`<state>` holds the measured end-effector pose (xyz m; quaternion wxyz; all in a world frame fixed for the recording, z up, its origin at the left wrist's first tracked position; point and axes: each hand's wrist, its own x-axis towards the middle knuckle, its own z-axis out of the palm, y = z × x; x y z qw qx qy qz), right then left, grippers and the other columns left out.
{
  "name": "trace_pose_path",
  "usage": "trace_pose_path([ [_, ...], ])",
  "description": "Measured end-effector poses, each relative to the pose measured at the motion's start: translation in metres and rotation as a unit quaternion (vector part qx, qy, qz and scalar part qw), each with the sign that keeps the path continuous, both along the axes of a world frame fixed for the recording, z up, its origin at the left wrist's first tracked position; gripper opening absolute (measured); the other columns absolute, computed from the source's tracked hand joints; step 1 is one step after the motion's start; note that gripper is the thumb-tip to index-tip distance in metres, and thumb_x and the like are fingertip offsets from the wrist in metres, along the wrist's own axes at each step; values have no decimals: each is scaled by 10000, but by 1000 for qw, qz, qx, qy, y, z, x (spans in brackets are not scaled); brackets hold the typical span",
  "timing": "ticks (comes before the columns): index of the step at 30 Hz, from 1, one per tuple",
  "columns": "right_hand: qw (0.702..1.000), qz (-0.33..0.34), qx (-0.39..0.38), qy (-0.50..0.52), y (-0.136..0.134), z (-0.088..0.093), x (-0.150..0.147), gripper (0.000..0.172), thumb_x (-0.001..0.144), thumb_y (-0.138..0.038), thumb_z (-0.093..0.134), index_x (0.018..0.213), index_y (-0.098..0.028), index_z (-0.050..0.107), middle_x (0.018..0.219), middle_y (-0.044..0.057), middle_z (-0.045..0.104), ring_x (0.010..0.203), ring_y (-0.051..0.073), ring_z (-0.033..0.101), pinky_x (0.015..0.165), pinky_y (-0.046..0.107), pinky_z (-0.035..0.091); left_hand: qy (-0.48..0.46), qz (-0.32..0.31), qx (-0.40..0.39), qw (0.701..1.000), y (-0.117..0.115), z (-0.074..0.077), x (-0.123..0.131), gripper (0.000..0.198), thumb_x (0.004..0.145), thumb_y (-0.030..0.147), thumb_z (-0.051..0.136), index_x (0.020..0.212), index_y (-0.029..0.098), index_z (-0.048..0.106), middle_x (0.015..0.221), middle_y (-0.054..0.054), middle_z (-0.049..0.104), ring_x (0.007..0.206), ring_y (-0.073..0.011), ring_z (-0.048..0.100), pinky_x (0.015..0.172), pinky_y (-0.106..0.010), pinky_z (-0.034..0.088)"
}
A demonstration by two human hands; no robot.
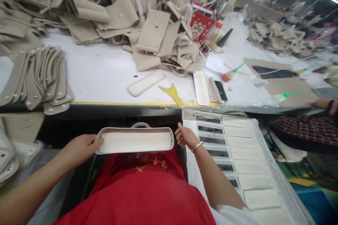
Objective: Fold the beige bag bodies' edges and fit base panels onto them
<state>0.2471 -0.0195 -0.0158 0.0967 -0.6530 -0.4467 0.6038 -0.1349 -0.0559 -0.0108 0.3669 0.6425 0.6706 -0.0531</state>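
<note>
At its left end, my left hand (85, 147) grips a long beige bag body (136, 140) with a pale lining and rounded corners. The bag is held level in front of the red apron (142, 190), its hollow side facing me. A grey loop, perhaps a handle, sticks up behind its far rim. My right hand (186, 136), with a bracelet on the wrist, is just off the bag's right end. Its thumb points up and its fingers are loosely bent, with nothing seen between them. The underside of the bag is hidden.
Ahead is a white table (100, 74) with a heap of beige bag pieces (153, 31), stacked straps (44, 77), a pale oblong panel (146, 82) and a yellow tool (173, 95). At right stands a rack (241, 147) of pale panels. Another person's hand (321, 104) shows far right.
</note>
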Motion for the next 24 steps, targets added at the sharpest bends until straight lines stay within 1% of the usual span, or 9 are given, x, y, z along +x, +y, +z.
trace_pose_path([
  [2,990,72,67,-97,-4,17,-6,516,859,-587,318,818,-138,569,649,59,602,555,138,579,527,251,439,19,-12,28,999,-1,2,2,438,823,468,316,749,165,623,778,-104,673,752,-264,614,661,-327,420],
  [3,970,132,113,-168,-6,24,-13,484,847,-570,363,773,-142,577,669,87,622,614,169,602,566,266,441,27,-15,39,999,-2,3,2,438,825,469,316,757,164,622,793,-112,671,767,-268,613,669,-330,420],
  [5,902,247,184,-304,-13,35,-27,395,850,-464,410,726,-139,596,749,145,655,738,231,623,646,300,433,24,-20,36,999,-4,3,2,457,833,492,301,759,167,613,777,-105,664,762,-264,610,667,-323,419],
  [6,873,279,196,-350,-16,37,-33,364,861,-400,395,734,-132,606,781,165,661,771,251,625,667,315,426,13,-19,30,999,-5,2,2,474,838,509,287,760,169,608,764,-94,661,752,-255,610,662,-314,418],
  [8,847,305,190,-391,-21,38,-42,353,881,-295,323,798,-116,616,821,184,666,785,256,631,673,321,416,-12,-13,24,1000,-6,2,1,501,849,530,259,772,173,601,762,-73,657,748,-237,609,665,-295,417],
  [13,857,339,173,-346,-26,35,-43,384,908,-258,240,786,-127,580,775,168,664,691,201,635,612,285,388,1,-26,69,997,-2,9,2,473,868,448,248,784,148,604,826,-94,653,794,-224,597,706,-287,414],
  [16,876,325,164,-318,-24,31,-40,400,913,-297,218,735,-155,547,729,138,655,618,187,622,570,282,376,-54,-18,70,996,2,7,-3,482,870,456,261,756,139,605,773,-83,635,739,-204,575,678,-289,417],
  [21,938,227,128,-226,-24,29,-35,454,882,-523,263,711,-192,522,635,52,639,567,170,610,558,266,397,-259,107,-20,960,-4,-3,-18,604,815,638,269,798,122,582,728,-53,590,673,-168,552,595,-279,454],
  [24,930,237,133,-249,-24,33,-35,447,867,-533,303,674,-194,520,625,45,634,558,163,604,533,255,382,-305,162,-79,935,-7,0,-18,618,784,676,282,833,132,569,767,-54,590,725,-180,572,585,-284,474],
])
